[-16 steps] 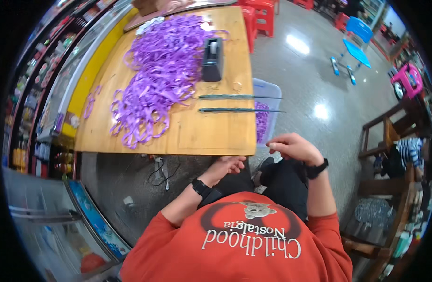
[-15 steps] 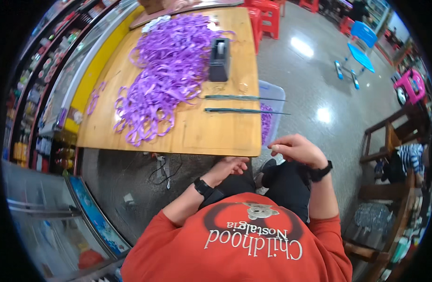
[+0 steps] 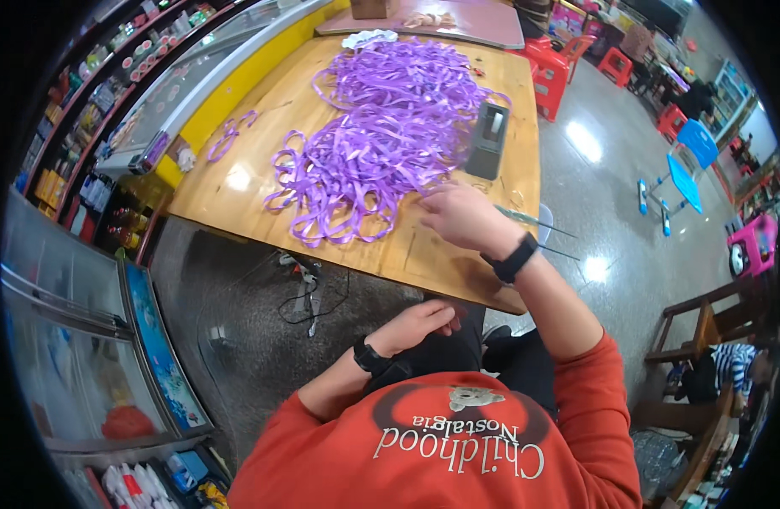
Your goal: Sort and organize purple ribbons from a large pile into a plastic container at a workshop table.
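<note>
A large heap of purple ribbon loops (image 3: pixel 390 127) spreads over the wooden table (image 3: pixel 237 199). Above the table's right part my right hand (image 3: pixel 466 216) reaches left, fingertips beside the heap's lower right edge, loosely bent and apart; no ribbon shows in them. Low in front of the table's near edge, my left hand (image 3: pixel 417 327) hovers over my lap, fingers loosely curled with nothing visible in them. A black tape dispenser (image 3: pixel 487 142) stands beyond my right hand. Two thin dark rods (image 3: pixel 553 224) jut past the table's right edge, partly hidden by my right wrist.
A small separate ribbon bundle (image 3: pixel 231 137) lies at the table's left. Under the right edge a translucent bin (image 3: pixel 545 222) shows partly. Red stools (image 3: pixel 549 81) and a blue chair (image 3: pixel 685 170) stand to the right. A glass-doored cooler (image 3: pixel 76 322) is at left; cables (image 3: pixel 309 297) hang below the table.
My right hand has moved from beside the table's near right corner up over the tabletop to the ribbon heap. My left hand stays low, its fingers more curled. The whole view has shifted.
</note>
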